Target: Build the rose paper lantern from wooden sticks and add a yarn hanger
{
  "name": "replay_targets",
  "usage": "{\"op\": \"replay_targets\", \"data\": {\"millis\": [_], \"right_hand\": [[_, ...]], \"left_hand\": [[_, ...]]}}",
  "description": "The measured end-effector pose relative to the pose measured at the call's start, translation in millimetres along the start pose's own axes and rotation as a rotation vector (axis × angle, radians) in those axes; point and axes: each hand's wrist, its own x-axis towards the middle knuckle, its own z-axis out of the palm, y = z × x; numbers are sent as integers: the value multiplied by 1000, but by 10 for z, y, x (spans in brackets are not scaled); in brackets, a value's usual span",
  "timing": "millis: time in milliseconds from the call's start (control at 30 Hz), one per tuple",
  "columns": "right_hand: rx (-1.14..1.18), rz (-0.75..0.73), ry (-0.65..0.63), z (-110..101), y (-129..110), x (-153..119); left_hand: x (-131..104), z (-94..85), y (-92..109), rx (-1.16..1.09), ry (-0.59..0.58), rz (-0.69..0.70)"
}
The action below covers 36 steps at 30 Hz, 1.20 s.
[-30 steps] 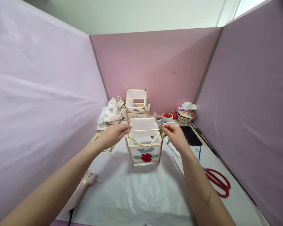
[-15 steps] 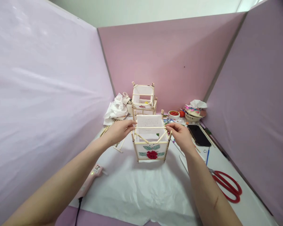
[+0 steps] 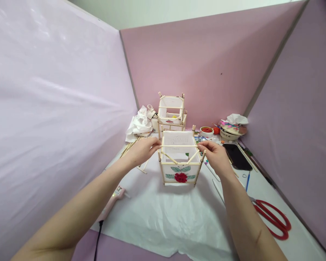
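Note:
A box-shaped lantern frame (image 3: pixel 179 170) of thin wooden sticks with white panels stands in the middle of the table. Its front panel carries a red flower (image 3: pixel 180 177) and green leaf shapes. Across the open top runs a thin wooden stick (image 3: pixel 179 146). My left hand (image 3: pixel 148 148) pinches the stick's left end, fingers closed at the frame's left side. At the other end, my right hand (image 3: pixel 210 152) pinches it between thumb and fingers. Whether the stick rests on the frame's side bars is hidden by my fingertips.
A similar stick frame (image 3: pixel 171 108) stands behind. To the left are crumpled white tissue (image 3: pixel 141 122) and a pink glue gun (image 3: pixel 114 201) with a black cord. To the right lie a black phone (image 3: pixel 237 157), red-handled scissors (image 3: pixel 273 219), a blue pen-like tool (image 3: pixel 248 181) and a bowl (image 3: pixel 229 133).
The whole view has shifted, so everything appears farther right. Both hands keep their pinch on the stick over the frame, with no clear movement relative to it.

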Motion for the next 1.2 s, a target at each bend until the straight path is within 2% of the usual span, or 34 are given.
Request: {"op": "replay_targets", "data": {"millis": [367,867,1200], "right_hand": [[-49,-71,23,22,-11,-10],[-70,-78,48,38,-1,-12],[-71,-93,43,32,-19,-16]], "left_hand": [[-39,-1,58,44,14,2],[-49,6,62,31,26,0],[-82,41,68,100,64,93]]}}
